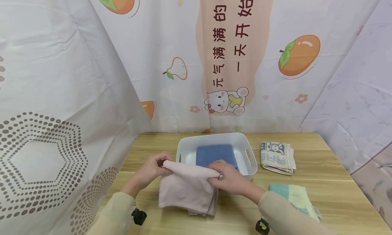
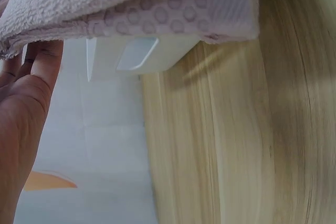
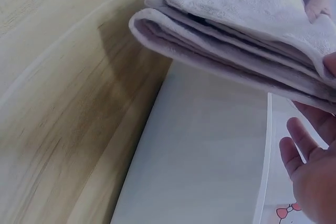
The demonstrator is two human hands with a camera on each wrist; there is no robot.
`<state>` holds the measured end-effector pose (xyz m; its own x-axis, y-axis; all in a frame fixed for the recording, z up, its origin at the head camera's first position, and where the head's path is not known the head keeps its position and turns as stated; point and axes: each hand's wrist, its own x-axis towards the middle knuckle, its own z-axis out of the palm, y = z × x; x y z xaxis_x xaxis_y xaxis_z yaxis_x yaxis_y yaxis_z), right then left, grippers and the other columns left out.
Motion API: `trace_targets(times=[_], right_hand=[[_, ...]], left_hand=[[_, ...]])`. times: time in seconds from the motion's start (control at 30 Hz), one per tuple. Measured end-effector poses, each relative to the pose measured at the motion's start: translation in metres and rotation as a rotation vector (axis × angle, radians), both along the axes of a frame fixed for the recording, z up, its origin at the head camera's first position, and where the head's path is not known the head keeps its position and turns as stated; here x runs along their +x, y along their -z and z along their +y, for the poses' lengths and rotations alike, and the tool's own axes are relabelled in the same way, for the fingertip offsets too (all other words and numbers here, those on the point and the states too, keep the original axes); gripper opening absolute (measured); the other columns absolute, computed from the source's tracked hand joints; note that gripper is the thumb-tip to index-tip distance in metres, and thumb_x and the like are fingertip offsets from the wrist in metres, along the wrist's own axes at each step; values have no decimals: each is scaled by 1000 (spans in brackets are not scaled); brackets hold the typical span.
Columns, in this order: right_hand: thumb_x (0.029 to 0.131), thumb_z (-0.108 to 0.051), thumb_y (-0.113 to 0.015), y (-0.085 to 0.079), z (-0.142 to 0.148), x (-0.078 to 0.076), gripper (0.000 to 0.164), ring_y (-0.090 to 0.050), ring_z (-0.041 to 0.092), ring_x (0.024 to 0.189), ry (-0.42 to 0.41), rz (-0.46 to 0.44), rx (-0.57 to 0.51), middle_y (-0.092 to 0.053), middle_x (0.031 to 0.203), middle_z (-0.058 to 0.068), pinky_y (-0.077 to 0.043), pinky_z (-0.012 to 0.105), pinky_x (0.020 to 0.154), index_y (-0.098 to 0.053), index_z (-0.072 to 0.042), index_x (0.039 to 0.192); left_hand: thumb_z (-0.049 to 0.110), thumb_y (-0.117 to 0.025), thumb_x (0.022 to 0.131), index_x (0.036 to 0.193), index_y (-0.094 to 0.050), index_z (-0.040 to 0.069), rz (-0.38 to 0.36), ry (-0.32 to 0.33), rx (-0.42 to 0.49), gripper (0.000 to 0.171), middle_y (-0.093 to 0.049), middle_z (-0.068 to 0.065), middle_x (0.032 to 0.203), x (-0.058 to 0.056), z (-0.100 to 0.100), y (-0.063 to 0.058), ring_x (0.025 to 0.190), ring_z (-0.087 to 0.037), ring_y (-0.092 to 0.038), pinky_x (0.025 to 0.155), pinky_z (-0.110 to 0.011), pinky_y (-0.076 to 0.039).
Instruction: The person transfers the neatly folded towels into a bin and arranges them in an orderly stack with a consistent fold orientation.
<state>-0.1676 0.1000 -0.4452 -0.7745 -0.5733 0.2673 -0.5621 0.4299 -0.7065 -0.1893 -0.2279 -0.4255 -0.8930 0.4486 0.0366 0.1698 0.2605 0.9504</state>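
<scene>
A folded pale pink towel (image 1: 190, 190) hangs in front of a white plastic basket (image 1: 211, 138), held up between both hands. My left hand (image 1: 156, 167) pinches its upper left corner, while my right hand (image 1: 228, 177) grips the upper right edge. In the right wrist view the towel (image 3: 236, 30) shows several stacked layers and a small label, with the thumb above and fingers below. The left wrist view shows a dotted band on the towel (image 2: 157, 11). Inside the basket lies a folded blue towel (image 1: 214, 155), partly hidden by the right hand.
On the wooden table (image 1: 245, 214), right of the basket, lies a folded cream and blue towel (image 1: 277, 156) with a cartoon print. A green and yellow towel (image 1: 294, 197) lies nearer, partly behind the right sleeve. A printed curtain (image 1: 171, 102) stands behind the table.
</scene>
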Motion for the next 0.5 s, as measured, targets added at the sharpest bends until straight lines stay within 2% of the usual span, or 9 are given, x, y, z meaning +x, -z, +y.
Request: trace_targets(times=[0.23,0.4,0.5], right_hand=[[95,-27,-67,-5,10,0,17,-61,21,109,70,-115,-27,-68,117,-1,-53,37,87,-72,-19,110],[97,-28,-68,-9,14,-2,9,-58,13,91,113,-146,-55,-67,102,-6,-51,32,75,-70,-23,103],[97,-27,-69,-10,16,-3,8,-58,12,87,145,-158,-83,-67,98,-7,-50,28,72,-69,-23,103]], left_hand=[[2,-77,86,110,-67,5,-49,-3,30,26,-62,-9,117,2,7,2,98,-24,-61,82,-34,-57],[3,-76,87,114,-65,2,-56,1,59,29,-62,-7,112,4,14,4,95,-20,-62,82,-31,-57],[3,-77,87,113,-64,2,-52,-17,61,29,-61,-5,108,6,18,5,91,-18,-61,79,-30,-57]])
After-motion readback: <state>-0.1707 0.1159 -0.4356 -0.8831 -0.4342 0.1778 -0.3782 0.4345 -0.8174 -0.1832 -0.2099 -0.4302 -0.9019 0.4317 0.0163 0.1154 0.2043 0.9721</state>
